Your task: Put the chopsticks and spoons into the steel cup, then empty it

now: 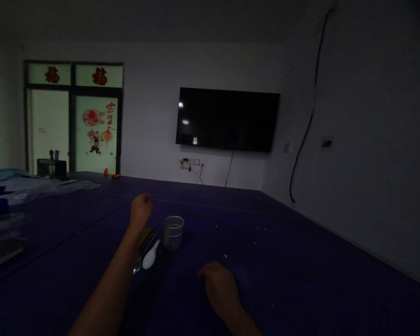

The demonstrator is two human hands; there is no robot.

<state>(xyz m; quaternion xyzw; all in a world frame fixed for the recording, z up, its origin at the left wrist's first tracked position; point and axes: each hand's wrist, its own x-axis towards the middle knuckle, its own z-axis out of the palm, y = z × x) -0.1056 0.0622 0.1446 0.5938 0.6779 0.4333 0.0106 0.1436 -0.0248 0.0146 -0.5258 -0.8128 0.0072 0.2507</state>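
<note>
My left hand (141,210) is raised just beyond a bundle of chopsticks (147,236), its fingers curled in; whether anything is in them is hidden. A white soup spoon (151,256) lies to the right of the chopsticks. Partly behind my left forearm shows a metal spoon (137,266). To the right of these, a grey cylindrical cup (173,234) stands upright with its mouth up, apart from both hands. My right hand (219,283) is low over the table, nearer to me than the cup, fingers loosely bent and apparently holding nothing.
The dark blue tabletop (294,270) carries a few tiny white scraps (226,255). On the left lie clear plastic wrapping (56,189) and a dark flat object (7,249). Small orange items (106,172) and a black holder (52,168) stand at the far edge.
</note>
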